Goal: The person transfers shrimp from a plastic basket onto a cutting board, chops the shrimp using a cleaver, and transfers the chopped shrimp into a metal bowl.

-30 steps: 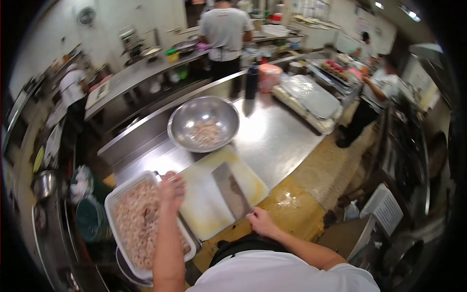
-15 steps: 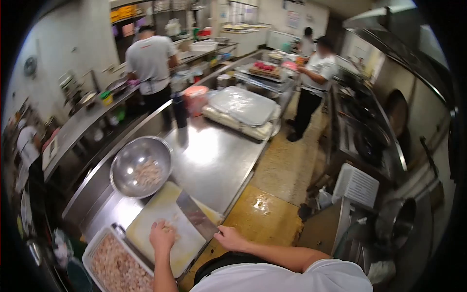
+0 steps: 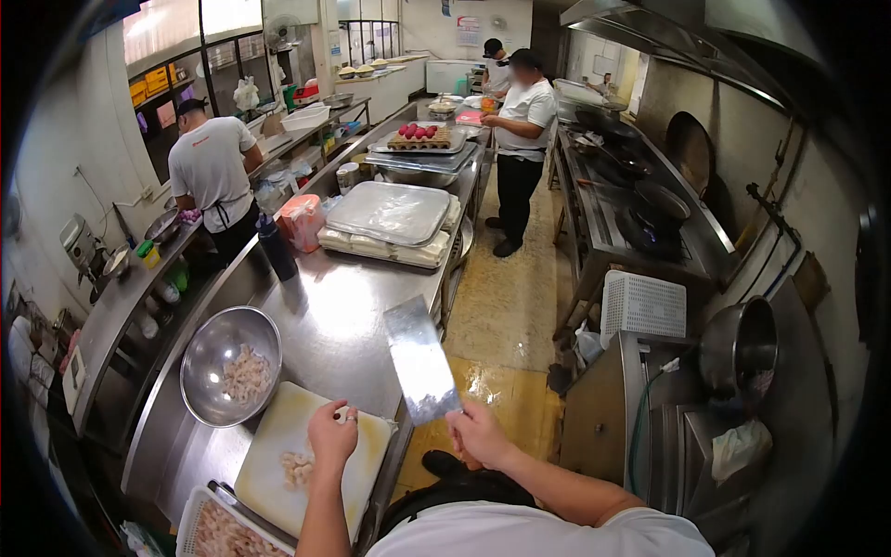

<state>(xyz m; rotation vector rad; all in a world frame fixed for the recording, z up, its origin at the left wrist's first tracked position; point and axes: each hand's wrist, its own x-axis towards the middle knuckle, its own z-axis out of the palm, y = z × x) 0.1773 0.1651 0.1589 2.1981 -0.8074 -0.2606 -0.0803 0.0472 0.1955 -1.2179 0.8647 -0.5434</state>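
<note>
My right hand [image 3: 478,434] is closed around the handle of a cleaver [image 3: 419,362]. Its broad, shiny blade is raised beyond the right side of the cutting board [image 3: 371,455]. Above the board, my left hand [image 3: 332,434] has its fingers curled in; what they hold, if anything, is too small to make out. Pale pink raw pieces [image 3: 297,470], perhaps shrimp or meat, lie on the board left of that hand. A steel bowl [image 3: 206,357] behind the board holds similar pieces. At the lower left, a white basket [image 3: 190,520] is full of them.
The board lies on a steel counter [image 3: 362,325]. A dark bottle [image 3: 276,249] and covered trays [image 3: 385,212] stand farther along it. Stoves with woks [image 3: 662,206] line the right side. One co-worker [image 3: 524,121] stands in the aisle, another [image 3: 209,162] at the left counter.
The cleaver has risen off the board, its blade turning upward. My left hand has lifted from the pieces and curled its fingers. The head view has tilted up and shifted.
</note>
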